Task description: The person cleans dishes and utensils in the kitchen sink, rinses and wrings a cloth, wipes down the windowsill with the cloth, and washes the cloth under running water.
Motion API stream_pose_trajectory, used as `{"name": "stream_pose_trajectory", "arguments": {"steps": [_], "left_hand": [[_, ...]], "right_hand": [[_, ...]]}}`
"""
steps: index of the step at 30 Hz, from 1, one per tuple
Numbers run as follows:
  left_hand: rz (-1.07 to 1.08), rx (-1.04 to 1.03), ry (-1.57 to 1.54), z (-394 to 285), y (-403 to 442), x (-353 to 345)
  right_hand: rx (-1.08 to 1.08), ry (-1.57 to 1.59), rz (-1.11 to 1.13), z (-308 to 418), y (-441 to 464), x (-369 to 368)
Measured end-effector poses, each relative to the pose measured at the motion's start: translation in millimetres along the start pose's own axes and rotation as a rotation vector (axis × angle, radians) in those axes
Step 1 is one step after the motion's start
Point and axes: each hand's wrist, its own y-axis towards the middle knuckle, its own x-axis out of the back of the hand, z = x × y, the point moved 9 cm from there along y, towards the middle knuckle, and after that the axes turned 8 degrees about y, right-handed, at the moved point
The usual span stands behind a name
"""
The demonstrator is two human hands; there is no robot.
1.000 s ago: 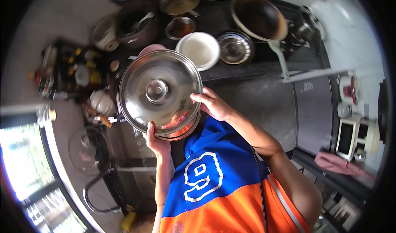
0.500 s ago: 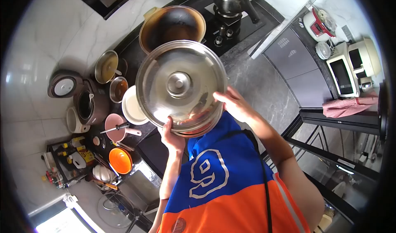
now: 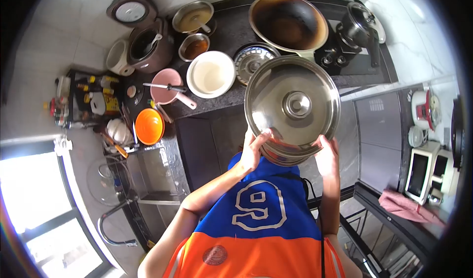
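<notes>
Between my two hands is a round stainless steel pot point(image 3: 288, 161) with its shiny lid point(image 3: 276, 93) on, held in front of my chest. A round knob stands in the lid's middle. My left hand point(image 3: 253, 150) grips the near left rim, thumb on top of the lid. At the near right rim, my right hand point(image 3: 327, 157) is closed on the edge. Most of the pot's body is hidden under the lid. Just beyond it on the counter are a patterned round metal lid point(image 3: 251, 64) and a large browned wok point(image 3: 288, 24). A white bowl point(image 3: 211, 74) stands to the left.
A pressure cooker point(image 3: 355, 27) sits on the stove at right. Leftward along the counter are an open rice cooker point(image 3: 148, 46), a pink pan point(image 3: 166, 83), an orange bowl point(image 3: 149, 126) and a sink point(image 3: 155, 174). A microwave point(image 3: 421, 172) stands far right.
My view and body have turned, so the counter appears shifted to the right. The pot stays in both hands; my right hand now holds its near right rim. The patterned lid has come into view.
</notes>
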Motion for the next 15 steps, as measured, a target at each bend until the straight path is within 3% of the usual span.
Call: {"name": "stream_pose_trajectory", "arguments": {"steps": [7,10,15], "left_hand": [[-0.255,-0.070,-0.104,-8,-65,97],[-0.332,-0.105,-0.164,-2,-92,135],[-0.488,-0.169,-0.180,0,-123,182]], "right_hand": [[-0.204,-0.099,0.051,-76,-5,-73],[-0.304,-0.092,0.227,-119,-1,-88],[-0.410,-0.170,0.215,-171,3,-110]]}}
